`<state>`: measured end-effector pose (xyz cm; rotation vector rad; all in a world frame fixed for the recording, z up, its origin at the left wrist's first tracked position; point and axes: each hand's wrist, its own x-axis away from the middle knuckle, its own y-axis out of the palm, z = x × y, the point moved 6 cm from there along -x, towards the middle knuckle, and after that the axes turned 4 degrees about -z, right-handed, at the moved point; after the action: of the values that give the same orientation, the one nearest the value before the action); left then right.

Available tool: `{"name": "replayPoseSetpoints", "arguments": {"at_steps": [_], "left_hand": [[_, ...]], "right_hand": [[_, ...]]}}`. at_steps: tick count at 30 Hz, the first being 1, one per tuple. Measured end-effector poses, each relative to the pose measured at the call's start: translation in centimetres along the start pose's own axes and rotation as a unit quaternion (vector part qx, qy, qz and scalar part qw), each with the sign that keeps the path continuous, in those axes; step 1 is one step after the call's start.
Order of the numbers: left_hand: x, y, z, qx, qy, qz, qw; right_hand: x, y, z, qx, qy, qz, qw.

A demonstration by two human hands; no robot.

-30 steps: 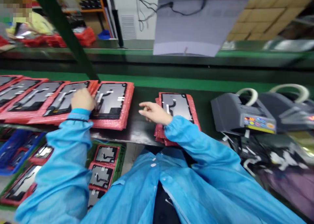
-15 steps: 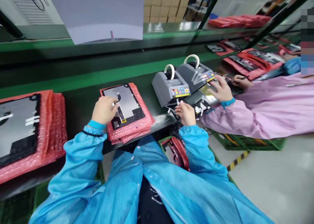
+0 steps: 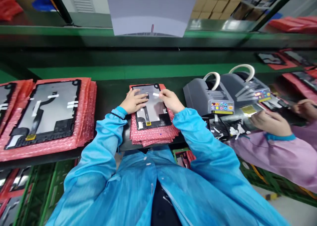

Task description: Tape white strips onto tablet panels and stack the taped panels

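A grey panel with a black border and a curved black flex cable (image 3: 154, 111) lies face up on a stack of red bubble-wrap sheets (image 3: 155, 135) right in front of me. My left hand (image 3: 133, 101) rests flat on the panel's upper left, fingers spread. My right hand (image 3: 171, 99) sits at the panel's upper right, its fingertips pinching a small white strip of tape (image 3: 156, 94) against the surface. Both arms wear blue sleeves.
A larger panel on red bubble wrap (image 3: 47, 112) lies to the left. Two grey tape dispensers (image 3: 209, 95) (image 3: 247, 87) stand to the right. A co-worker's hand (image 3: 268, 122) in a pink sleeve works beside them. Green crates (image 3: 49, 186) holding more panels sit below the bench.
My right hand came back from the tape dispenser to the panel with a tape strip. My left hand slid further onto the panel. The view swung back left.
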<state>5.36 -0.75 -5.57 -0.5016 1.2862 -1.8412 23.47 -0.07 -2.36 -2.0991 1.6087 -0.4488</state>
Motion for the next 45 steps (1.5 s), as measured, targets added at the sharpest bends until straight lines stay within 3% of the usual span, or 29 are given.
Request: {"name": "replayPoseSetpoints", "arguments": {"at_steps": [2,5,11,18,28,39,45], "left_hand": [[0.0,0.6,-0.5,0.004,0.018,0.007,1.000],[0.1,1.1,-0.9,0.010,0.034,0.014,0.999],[0.2,1.4,-0.9,0.022,0.045,0.024,0.998],[0.3,1.3,-0.8,0.031,0.044,0.025,0.998],[0.2,1.2,-0.7,0.031,0.041,0.015,0.999],[0.3,1.3,-0.7,0.024,0.034,0.013,0.999],[0.3,1.4,-0.8,0.029,0.036,0.020,0.999]], "right_hand": [[-2.6,1.9,-0.4,0.072,0.009,-0.051,0.996],[-4.4,3.6,-0.7,0.187,0.019,-0.099,0.977],[-4.8,3.9,-0.9,0.314,0.056,-0.123,0.940],[-5.0,4.2,-1.9,0.360,0.084,-0.140,0.918],[-5.0,4.2,-1.3,0.330,0.035,-0.154,0.931],[-4.8,4.6,-2.5,0.442,0.066,-0.190,0.874],[-5.0,4.7,-3.0,0.454,0.079,-0.203,0.864]]}}
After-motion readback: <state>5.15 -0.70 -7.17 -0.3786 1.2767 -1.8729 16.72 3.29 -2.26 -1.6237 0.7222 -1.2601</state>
